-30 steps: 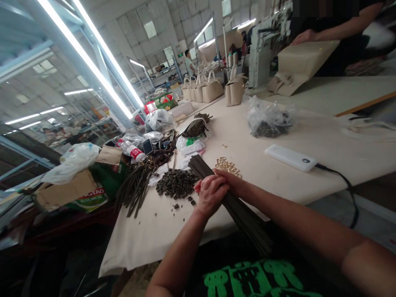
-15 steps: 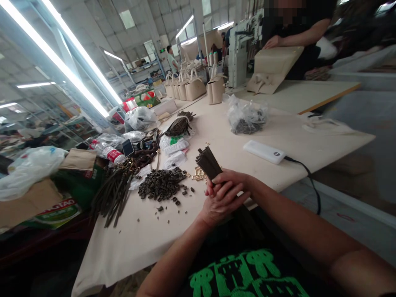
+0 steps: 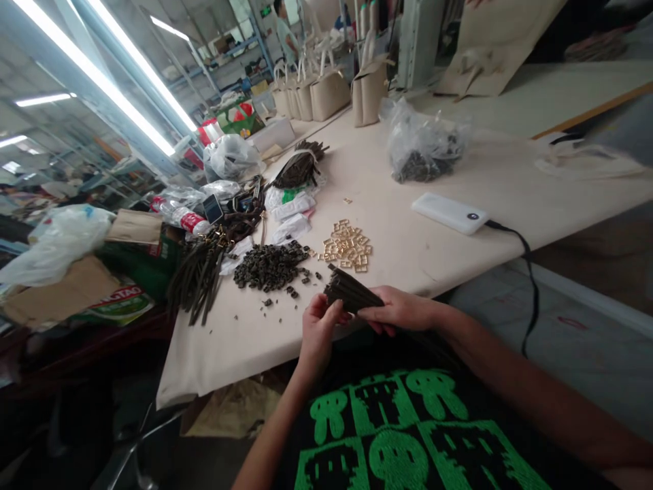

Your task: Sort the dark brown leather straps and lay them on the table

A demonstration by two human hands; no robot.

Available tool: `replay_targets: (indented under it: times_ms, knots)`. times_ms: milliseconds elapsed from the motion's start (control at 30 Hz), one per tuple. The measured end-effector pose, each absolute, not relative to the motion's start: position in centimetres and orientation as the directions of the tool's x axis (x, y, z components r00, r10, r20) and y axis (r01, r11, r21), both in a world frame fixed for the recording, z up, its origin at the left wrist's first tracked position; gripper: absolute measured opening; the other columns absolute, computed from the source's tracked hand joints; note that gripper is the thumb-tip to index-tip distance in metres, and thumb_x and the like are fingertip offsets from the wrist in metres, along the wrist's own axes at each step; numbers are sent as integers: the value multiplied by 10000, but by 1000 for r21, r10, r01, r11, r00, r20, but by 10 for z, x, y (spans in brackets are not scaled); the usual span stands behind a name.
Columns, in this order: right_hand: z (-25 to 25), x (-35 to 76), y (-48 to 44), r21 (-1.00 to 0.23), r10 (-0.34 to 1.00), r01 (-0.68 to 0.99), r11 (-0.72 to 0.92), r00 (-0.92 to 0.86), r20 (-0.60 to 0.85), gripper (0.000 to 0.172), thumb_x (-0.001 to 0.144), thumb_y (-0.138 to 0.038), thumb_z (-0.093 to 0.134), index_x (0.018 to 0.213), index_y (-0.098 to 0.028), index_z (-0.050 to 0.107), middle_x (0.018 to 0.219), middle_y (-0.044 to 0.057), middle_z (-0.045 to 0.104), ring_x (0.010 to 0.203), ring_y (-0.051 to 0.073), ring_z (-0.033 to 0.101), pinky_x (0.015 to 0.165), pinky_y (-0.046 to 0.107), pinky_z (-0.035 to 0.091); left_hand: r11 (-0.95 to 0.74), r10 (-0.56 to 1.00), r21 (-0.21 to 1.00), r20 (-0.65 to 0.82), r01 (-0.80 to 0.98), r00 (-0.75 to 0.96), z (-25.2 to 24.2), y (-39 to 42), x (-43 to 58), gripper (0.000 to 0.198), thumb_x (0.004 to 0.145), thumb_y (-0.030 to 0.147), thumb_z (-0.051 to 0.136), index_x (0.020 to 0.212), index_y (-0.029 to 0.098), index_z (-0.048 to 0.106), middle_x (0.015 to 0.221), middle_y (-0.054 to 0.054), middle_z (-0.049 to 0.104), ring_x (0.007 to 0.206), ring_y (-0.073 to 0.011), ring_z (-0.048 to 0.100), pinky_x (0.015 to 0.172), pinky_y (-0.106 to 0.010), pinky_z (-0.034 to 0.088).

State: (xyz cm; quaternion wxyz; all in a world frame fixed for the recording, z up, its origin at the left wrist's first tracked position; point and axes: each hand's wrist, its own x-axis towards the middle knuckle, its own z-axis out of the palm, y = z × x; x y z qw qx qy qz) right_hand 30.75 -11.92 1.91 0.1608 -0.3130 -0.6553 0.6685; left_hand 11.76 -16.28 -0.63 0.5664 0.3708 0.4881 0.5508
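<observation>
A bundle of dark flat straps [image 3: 348, 292] lies across the near edge of the cream table [image 3: 459, 252]. My right hand [image 3: 400, 312] is closed around it from the right. My left hand [image 3: 319, 329] pinches the strap ends at the left. Just beyond the hands lie a heap of small dark pieces [image 3: 269, 264] and a scatter of gold buckles [image 3: 347, 246].
A white power bank [image 3: 449, 212] with a black cable [image 3: 525, 272] lies to the right. A clear bag of dark parts [image 3: 422, 144] and beige handbags [image 3: 326, 92] stand further back. Loose straps [image 3: 196, 282], bottles and plastic bags crowd the left side.
The camera has tilted downward. My hands have pulled the strap bundle back toward me and lowered it, uncovering the gold buckles. My left hand has shifted to the strap ends.
</observation>
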Motion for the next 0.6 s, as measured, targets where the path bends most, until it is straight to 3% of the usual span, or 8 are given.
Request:
replay_targets:
  times_ms: [200, 333, 400, 600]
  knots:
    - [-13, 310, -145, -951, 685, 49, -306, -682, -256, 394, 804, -516, 624, 726, -130, 606, 600, 6, 602, 421, 72, 489, 400, 186, 360, 266, 957, 912, -289, -313, -30, -19, -191, 114, 260, 752, 347, 777, 800, 156, 607, 697, 1, 681, 594, -92, 623, 592, -183, 478]
    - [-23, 309, -152, -901, 749, -26, -433, -567, -343, 351, 756, -470, 694, 811, -130, 633, 548, -25, 568, 386, 63, 454, 361, 176, 318, 327, 938, 882, -347, -339, 1, -26, -197, 114, 274, 729, 339, 798, 799, 159, 604, 618, 29, 646, 556, -80, 597, 566, -171, 449]
    - [-25, 308, -153, -877, 735, -40, -479, -564, -376, 320, 731, -415, 718, 858, -129, 651, 551, -31, 571, 390, 61, 452, 366, 173, 322, 325, 936, 876, -352, -356, -12, -28, -198, 114, 275, 724, 338, 804, 808, 162, 610, 614, 33, 644, 549, -76, 593, 565, -171, 445]
    - [-32, 311, -152, -864, 684, -50, -501, -635, -360, 261, 747, -373, 668, 677, -130, 602, 529, -17, 569, 396, 57, 447, 375, 170, 319, 273, 948, 895, -313, -353, -60, -30, -192, 116, 261, 750, 352, 791, 853, 174, 630, 665, 32, 659, 587, -75, 612, 608, -179, 461]
